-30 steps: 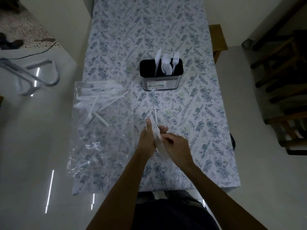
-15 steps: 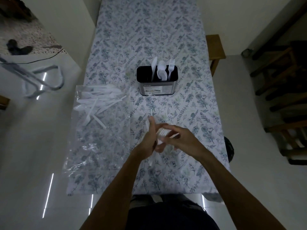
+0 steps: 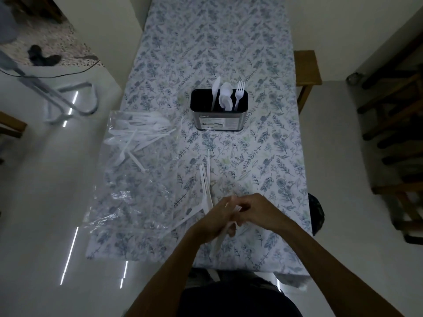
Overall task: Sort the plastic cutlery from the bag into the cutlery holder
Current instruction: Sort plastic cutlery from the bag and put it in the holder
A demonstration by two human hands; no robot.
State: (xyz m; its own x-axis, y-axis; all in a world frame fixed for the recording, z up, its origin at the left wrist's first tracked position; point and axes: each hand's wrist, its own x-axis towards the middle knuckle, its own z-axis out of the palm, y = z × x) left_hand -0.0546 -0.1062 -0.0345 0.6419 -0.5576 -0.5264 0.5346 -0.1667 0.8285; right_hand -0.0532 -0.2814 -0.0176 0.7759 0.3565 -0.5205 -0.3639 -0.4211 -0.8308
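Note:
My left hand (image 3: pixel 217 218) grips a fan of white plastic cutlery (image 3: pixel 206 186) whose ends stick out toward the holder and down below my fist. My right hand (image 3: pixel 256 211) meets it from the right, its fingers pinching one white piece at the bundle. The cutlery holder (image 3: pixel 219 117), metal with a black inside, stands upright farther up the table with a knife, spoons and a fork in it. The clear plastic bag (image 3: pixel 128 175) lies flat at the table's left edge with several white pieces (image 3: pixel 139 136) in its far end.
The table (image 3: pixel 274 156) wears a floral cloth. A wooden stool (image 3: pixel 306 67) stands at its right side, dark wooden chairs (image 3: pixel 398 133) farther right. A metal frame (image 3: pixel 71 104) rests on the glossy floor to the left.
The camera has shifted, so hands and holder sit differently in the frame. My right hand now pinches a piece at the bundle that my left hand still holds.

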